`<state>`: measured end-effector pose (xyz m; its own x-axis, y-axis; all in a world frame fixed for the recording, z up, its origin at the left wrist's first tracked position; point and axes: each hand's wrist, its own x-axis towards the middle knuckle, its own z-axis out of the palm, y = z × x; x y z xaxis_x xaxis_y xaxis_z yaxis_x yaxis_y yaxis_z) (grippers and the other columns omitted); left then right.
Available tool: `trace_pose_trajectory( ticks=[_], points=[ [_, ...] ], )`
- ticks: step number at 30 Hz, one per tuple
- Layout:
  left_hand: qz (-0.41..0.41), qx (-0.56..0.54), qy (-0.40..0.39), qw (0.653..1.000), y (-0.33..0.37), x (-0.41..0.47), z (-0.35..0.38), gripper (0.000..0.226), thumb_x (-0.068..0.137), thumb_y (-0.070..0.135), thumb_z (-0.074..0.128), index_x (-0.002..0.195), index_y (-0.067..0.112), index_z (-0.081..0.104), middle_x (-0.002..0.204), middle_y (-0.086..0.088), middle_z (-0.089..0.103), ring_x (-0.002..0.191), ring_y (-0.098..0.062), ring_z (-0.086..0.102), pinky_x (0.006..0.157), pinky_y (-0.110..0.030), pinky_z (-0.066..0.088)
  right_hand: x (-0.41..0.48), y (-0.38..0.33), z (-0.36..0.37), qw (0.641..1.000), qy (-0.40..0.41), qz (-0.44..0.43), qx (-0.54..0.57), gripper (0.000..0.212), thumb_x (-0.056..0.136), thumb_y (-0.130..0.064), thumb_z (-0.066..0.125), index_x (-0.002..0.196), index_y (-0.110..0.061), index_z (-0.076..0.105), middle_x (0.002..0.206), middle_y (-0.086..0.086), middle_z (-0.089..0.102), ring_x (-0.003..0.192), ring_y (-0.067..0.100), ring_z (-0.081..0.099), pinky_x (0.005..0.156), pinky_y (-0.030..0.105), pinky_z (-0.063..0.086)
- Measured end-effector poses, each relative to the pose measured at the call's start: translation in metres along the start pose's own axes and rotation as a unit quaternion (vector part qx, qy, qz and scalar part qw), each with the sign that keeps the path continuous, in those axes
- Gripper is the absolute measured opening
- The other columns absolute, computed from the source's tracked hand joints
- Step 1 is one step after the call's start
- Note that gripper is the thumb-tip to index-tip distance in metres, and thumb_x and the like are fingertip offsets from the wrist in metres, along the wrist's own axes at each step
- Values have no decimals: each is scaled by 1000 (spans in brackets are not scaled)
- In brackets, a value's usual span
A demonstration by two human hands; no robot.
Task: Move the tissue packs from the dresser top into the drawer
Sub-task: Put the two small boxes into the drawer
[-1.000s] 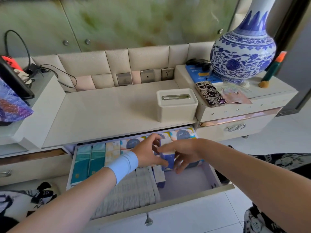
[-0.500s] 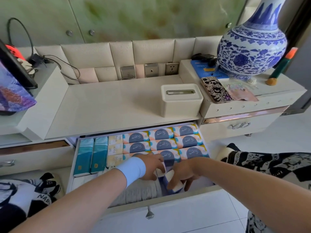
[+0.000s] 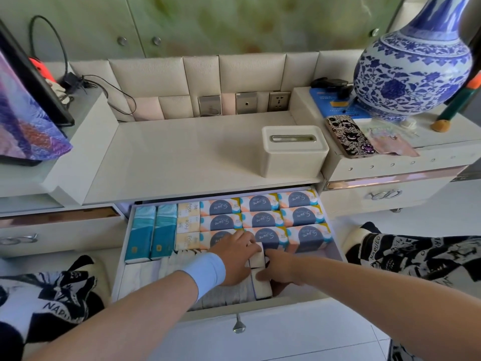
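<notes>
The open drawer (image 3: 337,246) below the dresser top (image 3: 182,157) holds rows of orange-and-blue tissue packs (image 3: 260,218), two teal packs (image 3: 152,233) and cream packs (image 3: 188,222) at the left. Near the drawer's front stand small white tissue packs (image 3: 257,256) on edge. My left hand (image 3: 235,254), with a light blue wristband, lies on these packs from the left. My right hand (image 3: 276,269) presses against them from the right, fingers partly hidden behind the packs. Whether either hand grips a pack cannot be told.
A white tissue box (image 3: 294,149) stands on the dresser top. On the raised right section are a blue-and-white vase (image 3: 413,66), a phone (image 3: 350,135) and a blue booklet (image 3: 335,106). Cables (image 3: 86,82) and a framed picture (image 3: 28,110) sit at the left.
Both hands came down from the back rows to the small white packs at the drawer's front. The orange-and-blue rows are now uncovered.
</notes>
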<state>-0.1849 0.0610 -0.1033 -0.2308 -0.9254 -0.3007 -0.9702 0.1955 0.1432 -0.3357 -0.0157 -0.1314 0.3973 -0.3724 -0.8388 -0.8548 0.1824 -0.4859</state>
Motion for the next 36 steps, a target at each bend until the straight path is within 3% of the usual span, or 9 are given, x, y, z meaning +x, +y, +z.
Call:
trace_pose_trajectory(
  ticks=[3, 8, 14, 18, 21, 26, 29, 33, 36],
  points=[
    [12, 11, 15, 1000, 2, 1, 4, 63, 89, 62, 50, 141, 28, 41, 139, -1, 37, 126, -23, 35, 101, -40, 36, 1, -2, 4, 1000, 12, -4, -1, 61, 80, -29, 80, 131, -15, 51, 115, 9, 67, 92, 25, 72, 77, 40, 62],
    [4, 33, -23, 999, 3, 2, 9, 66, 82, 56, 65, 137, 28, 43, 136, -3, 37, 123, -25, 36, 97, -41, 43, -11, -21, -9, 997, 2, 44, -62, 34, 100, -23, 55, 133, -11, 53, 114, 10, 68, 92, 26, 73, 82, 39, 61],
    [-16, -12, -60, 998, 2, 6, -2, 67, 81, 51, 68, 139, 27, 44, 137, -2, 35, 127, -22, 31, 97, -39, 43, -11, -22, -10, 988, -12, 22, -155, 42, 98, -20, 55, 139, -17, 45, 122, 9, 64, 90, 19, 71, 81, 36, 60],
    [-36, -58, -35, 997, -1, 13, -15, 58, 87, 45, 64, 139, 28, 45, 138, -1, 37, 131, -21, 29, 98, -38, 42, -25, -43, -35, 875, 133, -46, -462, 30, 98, -31, 53, 123, -15, 58, 113, 7, 65, 89, 19, 62, 79, 32, 54],
    [-69, -103, 18, 992, -9, 22, -32, 57, 90, 40, 61, 142, 28, 41, 141, 0, 38, 136, -21, 30, 105, -41, 39, -43, -63, -65, 825, 263, -115, -486, 26, 95, -25, 53, 119, -19, 59, 117, 4, 63, 100, 23, 60, 76, 34, 47],
    [-134, -164, 138, 968, -21, 56, -80, 57, 92, 32, 60, 144, 23, 37, 140, -2, 42, 134, -24, 31, 108, -38, 34, -54, -88, -122, 778, 403, -244, -415, 41, 91, -19, 52, 131, -23, 51, 130, 6, 47, 118, 27, 49, 89, 37, 45],
    [-154, -172, 181, 956, -25, 81, -113, 63, 90, 27, 62, 146, 23, 34, 144, -6, 34, 135, -28, 30, 110, -40, 34, -47, -93, -147, 737, 445, -206, -464, 63, 86, -21, 59, 144, -21, 33, 146, 11, 31, 131, 31, 35, 100, 43, 40],
    [-207, -221, 194, 933, -30, 114, -142, 80, 87, 25, 62, 154, 32, 19, 160, -7, 9, 146, -29, 22, 116, -39, 29, -33, -91, -172, 743, 415, -153, -502, 91, 86, -18, 59, 156, -15, 0, 164, 14, -3, 151, 33, 1, 118, 52, 20],
    [-232, -285, 168, 915, -32, 133, -145, 91, 84, 27, 65, 155, 35, 10, 163, -4, 11, 146, -26, 26, 115, -38, 30, -26, -92, -179, 735, 425, -160, -502, 102, 81, -18, 66, 156, -16, -3, 159, 15, 10, 148, 35, 10, 118, 55, 16]
  ],
)
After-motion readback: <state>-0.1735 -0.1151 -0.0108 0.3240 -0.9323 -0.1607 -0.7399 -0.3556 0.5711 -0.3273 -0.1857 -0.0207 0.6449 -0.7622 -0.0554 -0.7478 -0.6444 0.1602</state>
